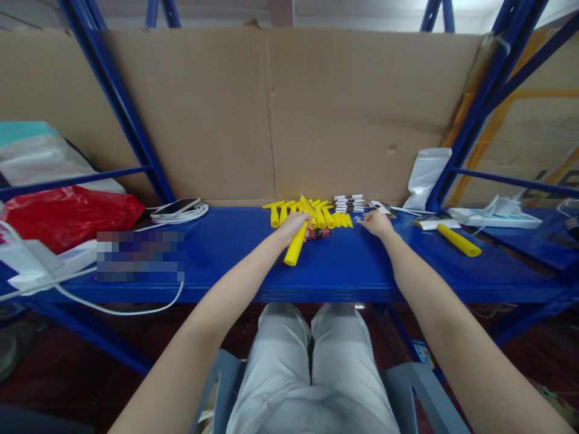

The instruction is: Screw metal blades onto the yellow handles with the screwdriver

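My left hand (294, 226) is closed around a yellow tool with a round tube handle (295, 248). Its narrower far end points away from me, and the wide hollow end tilts toward the front edge. Behind it, several similar yellow tools (324, 217) lie side by side. A red and black tool (319, 234), perhaps a small power screwdriver, lies partly hidden by my left hand. My right hand (378, 223) has its fingers drawn together over a little pile of small metal pieces (359, 219), likely screws. What sits between those fingertips is too small to tell.
On the blue table (344, 265) are flat yellow pieces (342, 220), a stack of white-and-black packets (349, 204), and another yellow tube (459, 241) at right. A phone (176, 207), white cables and a red bag (75, 214) are at left. Cardboard (316, 114) walls the back.
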Demonstrator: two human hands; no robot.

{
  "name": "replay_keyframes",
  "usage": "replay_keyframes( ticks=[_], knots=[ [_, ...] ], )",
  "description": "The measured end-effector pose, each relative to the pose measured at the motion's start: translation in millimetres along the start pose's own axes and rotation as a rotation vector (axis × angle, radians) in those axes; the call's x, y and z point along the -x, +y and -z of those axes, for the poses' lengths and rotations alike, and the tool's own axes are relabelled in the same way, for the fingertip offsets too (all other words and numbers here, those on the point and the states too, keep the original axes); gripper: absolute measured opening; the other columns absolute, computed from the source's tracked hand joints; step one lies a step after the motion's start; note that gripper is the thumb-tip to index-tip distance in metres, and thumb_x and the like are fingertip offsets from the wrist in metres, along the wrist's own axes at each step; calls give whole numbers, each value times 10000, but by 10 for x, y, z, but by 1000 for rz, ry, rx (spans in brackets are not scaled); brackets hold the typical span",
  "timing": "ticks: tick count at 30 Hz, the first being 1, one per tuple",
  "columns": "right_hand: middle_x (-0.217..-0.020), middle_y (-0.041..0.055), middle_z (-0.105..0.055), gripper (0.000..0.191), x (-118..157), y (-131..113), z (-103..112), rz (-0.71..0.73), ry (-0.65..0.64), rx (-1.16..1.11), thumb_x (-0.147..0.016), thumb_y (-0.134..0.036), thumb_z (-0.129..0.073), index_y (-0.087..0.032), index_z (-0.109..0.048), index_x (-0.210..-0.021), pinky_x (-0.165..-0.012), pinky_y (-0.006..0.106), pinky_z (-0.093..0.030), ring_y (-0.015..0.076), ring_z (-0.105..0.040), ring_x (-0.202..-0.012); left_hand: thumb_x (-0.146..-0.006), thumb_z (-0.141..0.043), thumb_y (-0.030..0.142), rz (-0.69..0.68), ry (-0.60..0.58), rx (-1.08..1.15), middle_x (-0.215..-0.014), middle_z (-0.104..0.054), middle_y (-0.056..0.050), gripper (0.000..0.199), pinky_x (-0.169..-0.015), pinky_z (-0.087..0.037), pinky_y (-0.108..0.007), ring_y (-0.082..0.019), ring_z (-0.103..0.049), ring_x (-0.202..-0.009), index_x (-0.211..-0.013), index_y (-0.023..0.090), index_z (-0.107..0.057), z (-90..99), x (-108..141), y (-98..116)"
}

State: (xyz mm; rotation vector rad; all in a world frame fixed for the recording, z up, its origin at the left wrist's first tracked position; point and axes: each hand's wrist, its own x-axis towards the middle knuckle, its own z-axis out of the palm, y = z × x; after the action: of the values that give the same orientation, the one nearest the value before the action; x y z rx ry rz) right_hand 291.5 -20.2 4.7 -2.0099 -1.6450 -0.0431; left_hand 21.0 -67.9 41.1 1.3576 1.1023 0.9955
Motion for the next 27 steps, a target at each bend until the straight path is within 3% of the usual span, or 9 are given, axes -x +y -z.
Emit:
replay_keyframes(
  ticks=[7,14,18,21,27],
  knots=[
    [-1007,158,-725,145,25,-50,38,-41,79,-72,-839,-186,-527,-170,-667,-873,-830,330,-482,267,-665,-970,-766,-433,108,101,-149,18,-445,-439,26,145,-374,-328,-205,-91,-410,-358,-652,193,-463,-285,-14,99],
    [-973,156,-727,190,32,-35,123,-125,259,-273,-811,-186,-505,-166,-676,-890,-866,356,-481,281,-642,-956,-766,-481,109,148,-243,164,-508,-470,41,80,-385,-350,-201,-80,-398,-371,-815,160,-518,-842,-299,248],
    [-980,162,-723,194,48,-34,159,-169,269,-320,-812,-177,-491,-163,-671,-883,-886,351,-480,274,-645,-961,-820,-469,107,218,-186,179,-510,-468,43,90,-393,-347,-197,-85,-399,-382,-866,149,-534,-1192,-504,209],
    [-963,159,-724,172,50,-41,157,-157,264,-333,-806,-184,-503,-171,-667,-859,-858,342,-489,274,-647,-948,-877,-452,95,245,-154,184,-536,-492,31,104,-442,-362,-200,-82,-419,-414,-854,146,-540,-1352,-604,162],
    [-954,154,-727,196,31,-50,129,-160,243,-314,-817,-176,-499,-163,-680,-890,-850,338,-496,266,-653,-930,-894,-465,55,212,-57,119,-530,-487,23,129,-526,-391,-220,-82,-460,-493,-825,130,-544,-1331,-621,197]
  ],
)
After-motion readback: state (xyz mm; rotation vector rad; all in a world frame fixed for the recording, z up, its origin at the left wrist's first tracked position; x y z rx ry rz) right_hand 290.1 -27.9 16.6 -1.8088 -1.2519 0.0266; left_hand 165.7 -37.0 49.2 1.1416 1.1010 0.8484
